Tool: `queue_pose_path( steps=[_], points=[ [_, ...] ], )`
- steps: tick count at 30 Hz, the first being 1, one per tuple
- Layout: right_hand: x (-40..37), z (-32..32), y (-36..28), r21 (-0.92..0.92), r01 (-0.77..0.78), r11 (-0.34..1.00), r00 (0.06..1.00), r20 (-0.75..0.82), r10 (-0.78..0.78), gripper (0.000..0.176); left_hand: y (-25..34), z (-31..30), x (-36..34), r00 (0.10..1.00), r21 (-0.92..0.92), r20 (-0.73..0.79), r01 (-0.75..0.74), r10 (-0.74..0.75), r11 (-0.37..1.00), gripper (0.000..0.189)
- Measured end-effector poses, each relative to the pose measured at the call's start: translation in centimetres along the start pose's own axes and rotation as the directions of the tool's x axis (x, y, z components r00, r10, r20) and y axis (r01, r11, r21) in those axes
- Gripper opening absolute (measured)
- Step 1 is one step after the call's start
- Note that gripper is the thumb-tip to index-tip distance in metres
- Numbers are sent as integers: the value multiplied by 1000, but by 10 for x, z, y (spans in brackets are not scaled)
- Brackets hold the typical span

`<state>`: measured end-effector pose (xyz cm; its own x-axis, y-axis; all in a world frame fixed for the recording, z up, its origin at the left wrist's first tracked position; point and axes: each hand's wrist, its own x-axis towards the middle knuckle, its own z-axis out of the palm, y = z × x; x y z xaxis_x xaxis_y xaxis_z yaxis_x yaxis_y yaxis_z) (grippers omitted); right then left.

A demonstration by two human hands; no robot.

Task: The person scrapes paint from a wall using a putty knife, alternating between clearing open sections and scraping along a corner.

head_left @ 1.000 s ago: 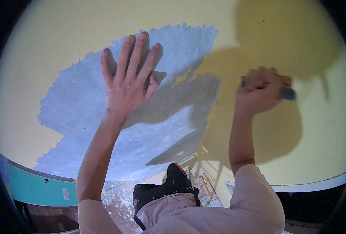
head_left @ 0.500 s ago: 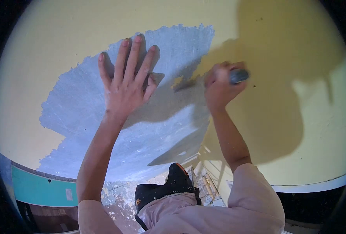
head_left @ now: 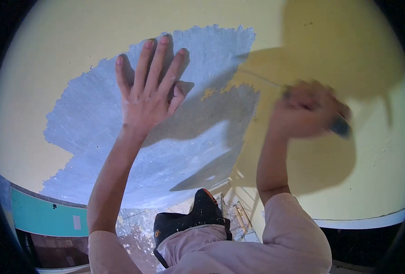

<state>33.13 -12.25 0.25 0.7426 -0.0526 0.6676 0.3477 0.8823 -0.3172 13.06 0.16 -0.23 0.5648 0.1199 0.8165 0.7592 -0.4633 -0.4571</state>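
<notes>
Rightward since the last frame: our right hand (head_left: 306,112) has swung the scraper (head_left: 340,125) over yellow paint (head_left: 380,173). We'd judge it light and stiff, best held by its handle. Our fingers curl around that — blade (head_left: 265,78) jutting left, butt right — though blur hides the exact grip. Our left hand (head_left: 148,102) rests spread on the grey patch (head_left: 198,157).

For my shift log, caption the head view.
Left hand spread on ragged grey wall patch; right hand gripping blurred dark-handled tool over yellow paint.
</notes>
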Motion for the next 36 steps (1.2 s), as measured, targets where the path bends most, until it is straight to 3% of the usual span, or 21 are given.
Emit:
queue_pose_path(
  steps=[1, 2, 5, 6, 10, 13, 14, 15, 17, 18, 19, 21, 23, 25, 26, 29, 30, 31, 33, 34, 36],
  points=[
    [-10, -9, 13, -1, 3, 1000, 1000, 1, -3, 17, 0, -1, 2, 1000, 10, -12, -3, 4, 1000, 55],
    [-24, -17, 28, 166, -112, 980, 991, 85, 99, 11, 1, -2, 2, 1000, 11, -18, -6, 6, 1000, 55],
    [-55, -16, 64, 557, -476, 680, 867, 425, 260, 8, 0, -4, 5, 1000, 25, 9, 6, -6, 1000, 55],
    [-57, -10, 67, 562, -480, 674, 865, 433, 254, 8, 0, -3, 5, 1000, 19, 0, 7, -7, 1000, 56],
    [-77, -6, 53, 117, -226, 967, 931, 318, 180, 4, -1, -3, 1, 999, 72, 39, -22, 20, 997, 52],
    [-73, 2, 48, -248, 53, 967, 957, 288, 21, 11, 0, -4, 3, 999, 65, 37, -20, 18, 998, 52],
    [-65, -8, 53, -70, 176, 982, 966, 205, -158, 12, -1, -3, 4, 999, 72, 30, -13, 11, 997, 52],
    [-53, -5, 40, -63, 172, 983, 965, 211, -155, 12, 0, -2, 5, 1000, 43, 9, -3, 2, 999, 55],
    [-34, 7, -2, 480, -22, 877, 977, 196, -83, 14, 0, -2, -1, 1000, 6, 16, 3, -3, 1000, 57],
    [-47, -4, 19, 281, -136, 950, 980, 181, 86, 16, 0, -2, -1, 1000, 4, 15, -1, 1, 1000, 58],
    [-57, -6, 32, 280, -131, 951, 980, 180, 82, 16, -1, -2, 2, 1000, 3, 0, -6, 6, 1000, 58],
    [-69, 5, 48, -237, 73, 969, 966, 259, -9, 19, 1, -4, 2, 1000, -8, -6, -1, 1, 1000, 58],
    [-47, -11, 39, -152, 69, 986, 975, 219, -35, 21, -1, -2, 4, 1000, -14, -2, 11, -11, 1000, 58],
    [-26, -7, 13, 461, 99, 882, 969, 157, -192, 21, 0, -3, 2, 1000, -26, 10, 7, -7, 1000, 58],
    [-34, -8, 17, 452, 89, 888, 971, 160, -179, 21, 1, -4, 0, 1000, -33, 23, 8, -8, 999, 58],
    [-64, -1, 49, -244, 21, 970, 948, 314, 58, 23, 0, -5, 3, 1000, -21, 7, -3, 3, 1000, 58],
    [-57, -4, 44, -38, -21, 999, 969, 247, 30, 23, 0, -4, 3, 1000, -23, 0, 1, -1, 1000, 58],
    [-43, -1, 34, -31, -19, 999, 968, 251, 26, 23, 0, -2, 3, 1000, -24, -2, 8, -8, 1000, 57],
    [-25, 2, 12, 478, 107, 872, 983, 83, -167, 23, -1, -4, 3, 1000, -22, 12, 8, -7, 1000, 57],
    [-32, 2, 14, 469, 98, 878, 984, 84, -155, 23, -1, -6, 3, 1000, -24, 18, 2, -2, 1000, 56],
    [-53, 11, 33, -22, 19, 1000, 958, 286, -12, 20, 1, -6, 1, 1000, -32, 12, 0, 0, 999, 56]
  ],
)
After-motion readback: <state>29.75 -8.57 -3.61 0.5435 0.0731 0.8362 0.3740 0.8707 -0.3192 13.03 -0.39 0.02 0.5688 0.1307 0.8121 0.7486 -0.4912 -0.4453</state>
